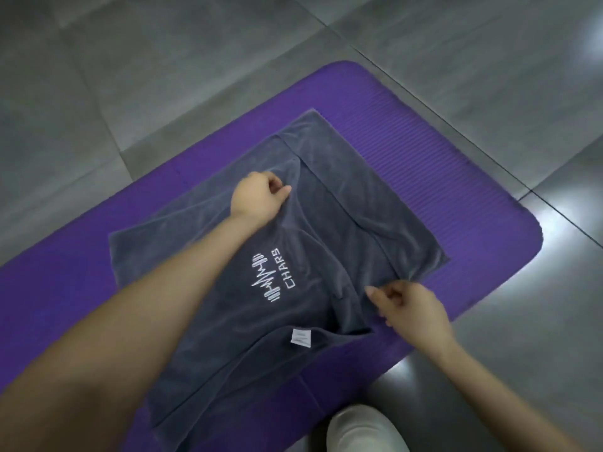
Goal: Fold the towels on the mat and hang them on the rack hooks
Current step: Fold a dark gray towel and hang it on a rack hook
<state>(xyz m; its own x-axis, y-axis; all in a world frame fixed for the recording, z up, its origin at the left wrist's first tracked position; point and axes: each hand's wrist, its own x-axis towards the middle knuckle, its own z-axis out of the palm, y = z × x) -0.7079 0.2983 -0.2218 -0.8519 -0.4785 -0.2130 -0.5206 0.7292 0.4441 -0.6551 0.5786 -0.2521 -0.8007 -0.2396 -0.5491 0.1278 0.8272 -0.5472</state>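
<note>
A grey towel [342,203] with a white logo [272,278] lies partly folded on the purple mat [440,164] on the tiled floor [163,76], the left hand [259,197] pinching a raised fold near its middle and the right hand [408,305] pinching cloth at its right edge.

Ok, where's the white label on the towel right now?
In the head view, the white label sits on the grey towel below the CHARS logo and left of the right hand.

Grey towel [326,223] lies on purple mat [456,174]; left hand [257,199] and right hand [411,308] each pinch its cloth
</note>
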